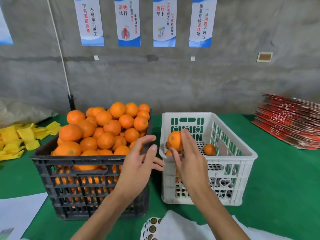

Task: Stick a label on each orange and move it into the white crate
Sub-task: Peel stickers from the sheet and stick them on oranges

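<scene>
One round orange [174, 140] in right hand [187, 158], over perforated white crate [232, 153]

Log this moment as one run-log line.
right hand: holds orange over white crate | left hand: open, empty | black crate: heaped | label sheet: near edge

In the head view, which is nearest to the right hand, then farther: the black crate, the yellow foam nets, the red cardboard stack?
From the right hand:
1. Black crate, just to its left.
2. Red cardboard stack, far right on the table.
3. Yellow foam nets, far left edge.
</scene>
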Tool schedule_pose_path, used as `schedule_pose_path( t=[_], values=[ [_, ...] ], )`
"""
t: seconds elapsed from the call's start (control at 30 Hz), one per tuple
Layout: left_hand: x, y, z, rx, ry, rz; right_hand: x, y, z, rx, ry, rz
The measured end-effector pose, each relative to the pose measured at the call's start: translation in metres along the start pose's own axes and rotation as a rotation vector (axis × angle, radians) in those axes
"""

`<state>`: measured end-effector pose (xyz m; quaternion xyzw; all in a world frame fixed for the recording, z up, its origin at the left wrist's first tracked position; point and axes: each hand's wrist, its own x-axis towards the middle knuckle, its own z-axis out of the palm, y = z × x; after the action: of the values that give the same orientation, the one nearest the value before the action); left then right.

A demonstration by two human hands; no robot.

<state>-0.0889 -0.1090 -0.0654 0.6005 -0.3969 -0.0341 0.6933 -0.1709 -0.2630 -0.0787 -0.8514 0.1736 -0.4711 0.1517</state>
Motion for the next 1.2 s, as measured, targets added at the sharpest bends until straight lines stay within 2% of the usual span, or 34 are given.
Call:
schedule_pose_path(
  t=[0.13,0.23,0.3,0.37,0.53,0.67,0.73,0.9,1.07,1.13,1.2],
  values=[
    [0.046,0.008,-0.039,0.185,0.116,0.086,0.040,0.019,0.009,0.023,-0.089,0.009],
    [0.096,-0.001,-0.065,0.629,0.180,0.159,0.045,0.019,0.014,0.122,-0.121,-0.043],
    [0.127,-0.011,-0.079,0.943,0.121,0.109,0.039,0.017,0.019,0.081,-0.094,-0.100],
    [0.153,-0.018,-0.088,1.149,0.047,0.024,0.029,0.019,0.024,0.049,-0.071,-0.146],
    [0.200,-0.026,-0.089,1.389,0.001,-0.140,0.016,0.026,0.036,-0.071,-0.045,-0.204],
    [0.231,-0.029,-0.097,1.363,0.023,-0.319,0.020,0.026,0.040,-0.052,-0.017,-0.187],
    [0.236,-0.032,-0.104,1.366,0.029,-0.313,0.019,0.028,0.042,-0.065,-0.011,-0.204],
    [0.208,-0.028,-0.103,1.262,0.112,-0.012,0.021,0.031,0.041,-0.081,-0.015,-0.204],
    [0.142,-0.002,-0.073,0.780,0.186,0.355,0.016,0.010,0.035,0.047,0.024,-0.240],
    [0.107,0.008,-0.059,0.609,0.127,0.415,0.011,-0.011,0.031,0.132,0.069,-0.266],
    [0.070,0.010,-0.045,0.467,0.061,0.393,0.005,-0.030,0.026,0.203,0.088,-0.283]
  ],
)
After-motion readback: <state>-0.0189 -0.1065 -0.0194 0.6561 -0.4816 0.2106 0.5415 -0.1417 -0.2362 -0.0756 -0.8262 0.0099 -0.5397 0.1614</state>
